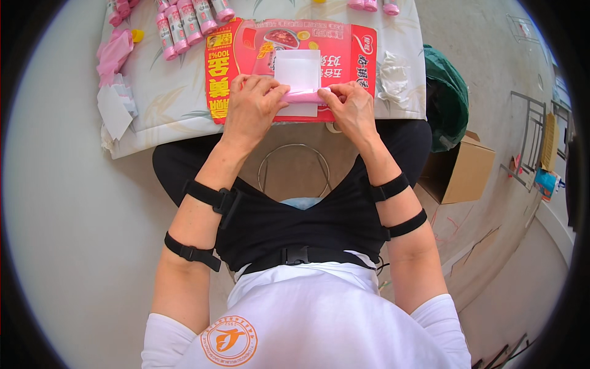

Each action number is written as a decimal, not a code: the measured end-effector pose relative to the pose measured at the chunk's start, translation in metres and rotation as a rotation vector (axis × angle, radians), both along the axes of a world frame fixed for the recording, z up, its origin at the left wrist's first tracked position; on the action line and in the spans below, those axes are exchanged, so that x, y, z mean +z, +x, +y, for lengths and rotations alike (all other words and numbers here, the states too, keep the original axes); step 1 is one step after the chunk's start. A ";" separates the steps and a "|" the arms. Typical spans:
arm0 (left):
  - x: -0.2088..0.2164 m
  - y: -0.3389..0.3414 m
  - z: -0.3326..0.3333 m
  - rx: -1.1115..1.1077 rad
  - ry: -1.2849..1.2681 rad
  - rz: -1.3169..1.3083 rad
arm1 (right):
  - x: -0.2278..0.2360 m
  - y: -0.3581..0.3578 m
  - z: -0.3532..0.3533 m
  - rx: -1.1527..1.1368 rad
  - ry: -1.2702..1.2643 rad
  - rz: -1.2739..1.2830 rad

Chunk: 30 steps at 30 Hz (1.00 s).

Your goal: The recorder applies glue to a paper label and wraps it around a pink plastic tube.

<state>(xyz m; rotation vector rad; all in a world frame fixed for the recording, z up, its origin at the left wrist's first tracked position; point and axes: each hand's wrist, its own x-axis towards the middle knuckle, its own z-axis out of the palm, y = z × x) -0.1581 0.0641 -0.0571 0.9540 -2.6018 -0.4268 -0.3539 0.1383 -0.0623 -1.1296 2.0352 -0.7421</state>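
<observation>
A small pink roll, apparently of thin plastic, lies crosswise on a strip of white paper. My left hand grips its left end between thumb and fingers. At the other end my right hand pinches it the same way. The paper shows both beyond the roll and on the near side of it. Underneath is a flat red and yellow printed cardboard sheet, close to the table's near edge.
Several pink rolls with printed wrappers lie at the table's far left. Pink plastic and white paper slips sit nearer. Crumpled white material is right of the cardboard. A green bag and cardboard box stand beside the table.
</observation>
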 end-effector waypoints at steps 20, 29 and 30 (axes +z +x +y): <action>-0.004 0.000 -0.011 -0.015 0.108 -0.064 | -0.008 0.007 0.000 0.020 -0.090 0.137; -0.002 -0.004 -0.024 -0.050 0.222 0.037 | -0.001 0.008 0.000 0.092 -0.018 0.371; -0.002 -0.004 -0.026 -0.067 0.232 0.004 | 0.005 0.009 -0.001 0.089 0.036 0.491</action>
